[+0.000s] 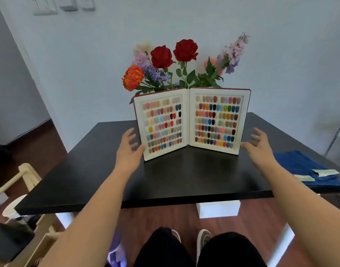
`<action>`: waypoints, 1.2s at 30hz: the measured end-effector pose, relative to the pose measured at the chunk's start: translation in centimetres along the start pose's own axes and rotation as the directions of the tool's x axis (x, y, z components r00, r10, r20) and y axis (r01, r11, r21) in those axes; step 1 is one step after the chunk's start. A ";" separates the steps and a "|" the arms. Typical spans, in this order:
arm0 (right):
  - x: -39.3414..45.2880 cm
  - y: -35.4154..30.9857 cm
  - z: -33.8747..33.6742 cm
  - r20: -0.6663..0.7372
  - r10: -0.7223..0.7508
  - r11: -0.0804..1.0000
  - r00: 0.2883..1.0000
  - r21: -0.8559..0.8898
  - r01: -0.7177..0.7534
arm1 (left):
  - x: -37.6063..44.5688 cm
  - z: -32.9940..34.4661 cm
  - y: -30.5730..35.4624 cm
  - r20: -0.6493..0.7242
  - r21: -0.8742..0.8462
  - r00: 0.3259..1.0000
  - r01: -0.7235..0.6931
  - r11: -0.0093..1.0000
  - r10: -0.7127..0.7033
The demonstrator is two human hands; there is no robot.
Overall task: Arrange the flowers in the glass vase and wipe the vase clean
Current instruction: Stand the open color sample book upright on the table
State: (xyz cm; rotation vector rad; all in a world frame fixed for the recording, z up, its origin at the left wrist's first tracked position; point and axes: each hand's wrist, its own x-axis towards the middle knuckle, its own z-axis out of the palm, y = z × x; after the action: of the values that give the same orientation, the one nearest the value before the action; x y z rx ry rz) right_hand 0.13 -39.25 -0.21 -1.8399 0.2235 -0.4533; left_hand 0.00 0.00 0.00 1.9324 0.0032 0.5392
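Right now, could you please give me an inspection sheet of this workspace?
Surface: black table, bare at the front.
Job's things: flowers rise behind the swatch book; the vase itself is hidden. Blue cloth lies on the table's right edge with two paper slips on it.
Clutter: the swatch book stands open and upright, blocking the vase.
Hands: left hand open, thumb at the book's left edge; right hand open, just beside its right edge; contact unclear.
Cables: nothing seen.
Surroundings: white wall, wooden floor, wooden frame at left, white box under the table.
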 end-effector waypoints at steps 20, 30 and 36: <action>3.7 1.5 2.2 -0.001 0.075 0.997 0.997 0.004 -0.075 | 2.7 2.5 -4.9 0.070 0.239 0.997 0.002 0.971 -0.019; 2.5 1.7 3.0 0.087 -0.023 0.995 0.996 -0.100 0.032 | 2.5 1.4 -5.1 0.105 0.234 0.994 -0.049 0.971 0.025; 0.7 1.2 6.1 0.151 -0.058 0.995 0.987 -0.070 0.069 | 1.5 -1.8 -5.7 0.090 0.249 0.996 -0.047 0.967 0.025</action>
State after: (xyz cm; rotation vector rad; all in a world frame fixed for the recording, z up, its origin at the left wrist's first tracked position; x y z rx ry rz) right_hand 3.37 -34.53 -2.78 -1.9490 0.0809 -0.3532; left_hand 2.09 4.38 -3.87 2.2058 -0.0206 0.4977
